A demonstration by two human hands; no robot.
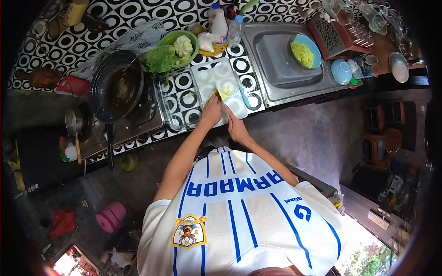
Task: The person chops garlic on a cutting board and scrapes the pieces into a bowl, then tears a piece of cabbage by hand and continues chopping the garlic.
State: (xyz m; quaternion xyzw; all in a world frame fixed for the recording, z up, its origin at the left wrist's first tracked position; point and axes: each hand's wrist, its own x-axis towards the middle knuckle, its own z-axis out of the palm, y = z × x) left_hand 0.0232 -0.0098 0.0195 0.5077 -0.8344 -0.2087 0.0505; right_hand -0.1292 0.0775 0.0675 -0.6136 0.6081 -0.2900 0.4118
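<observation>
On the pale cutting board (209, 73), my left hand (212, 112) has its fingers curled down over a small yellow-green piece of vegetable (214, 93). My right hand (237, 128) is closed around the handle of a knife (223, 100), whose blade stands right beside the left fingertips. Chopped yellow-green bits (227, 91) lie on the board just past the blade. A light blue handled utensil (244, 97) rests along the board's right edge. To the left of the board sits a clear glass dish (178, 123).
A green basin (194, 40) with leafy greens and cauliflower stands behind. The wok (120, 87) is on the stove at left, its handle jutting toward me. On the sink (281, 95) at right is a blue bowl (316, 48) of chopped vegetable. Bottles (235, 31) stand at the back.
</observation>
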